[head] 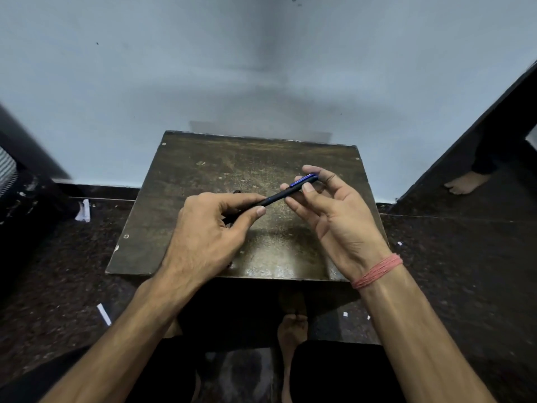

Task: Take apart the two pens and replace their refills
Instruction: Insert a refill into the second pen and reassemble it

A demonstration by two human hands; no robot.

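Note:
A dark pen [283, 194] with a blue clip end is held level above a small worn brown table [203, 170]. My left hand [212, 231] pinches its black lower half between thumb and forefinger. My right hand [331, 210] grips the blue upper end with thumb and fingertips, palm turned up. A dark object [236, 192] peeks out behind my left hand's fingers; I cannot tell what it is. No second pen or loose refill shows clearly.
The table stands against a pale blue wall [261, 68] on a dark speckled floor [450, 271]. Bits of white paper [83, 211] lie on the floor. Another person's bare foot [465, 183] is at the right. My own feet [292, 324] are under the table.

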